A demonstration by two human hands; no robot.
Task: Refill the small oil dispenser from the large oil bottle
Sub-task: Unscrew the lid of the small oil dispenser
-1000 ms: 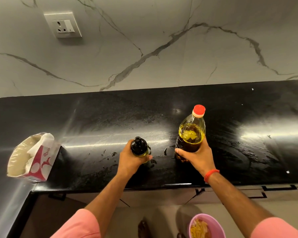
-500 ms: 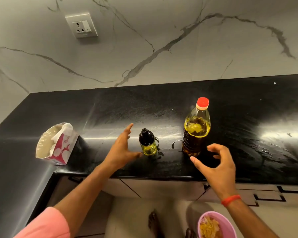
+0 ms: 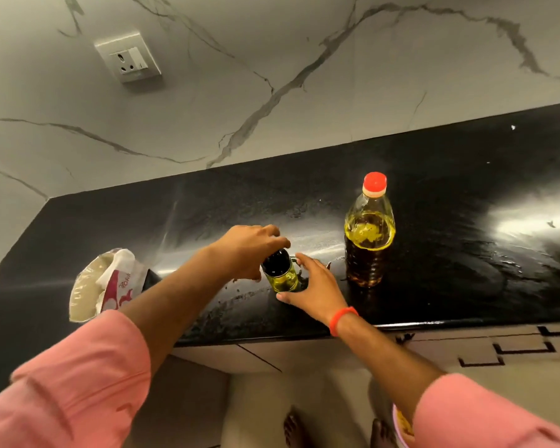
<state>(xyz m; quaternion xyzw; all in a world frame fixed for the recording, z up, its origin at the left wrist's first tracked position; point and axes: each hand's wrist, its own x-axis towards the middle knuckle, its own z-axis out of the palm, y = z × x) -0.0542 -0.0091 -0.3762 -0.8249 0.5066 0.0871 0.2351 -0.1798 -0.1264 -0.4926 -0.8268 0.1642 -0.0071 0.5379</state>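
1. I see the small oil dispenser (image 3: 280, 273) upright on the black counter (image 3: 466, 253), near its front edge, with yellow oil in its lower part and a dark top.
2. My left hand (image 3: 246, 250) comes over the dispenser from the left, fingers curled around its dark top; I read that as a grip on the cap.
3. My right hand (image 3: 314, 291) wraps the glass body from the right and front, thumb low at the base, fingers round the back by the little handle.
4. The large oil bottle (image 3: 369, 234) stands upright to the right of the dispenser, apart from both hands, its red cap (image 3: 374, 182) on and oil up to the shoulder.
5. An open paper bag (image 3: 105, 286) sits on the counter to the left, well apart from the dispenser.
6. A wall socket (image 3: 128, 58) is set in the marble wall behind.
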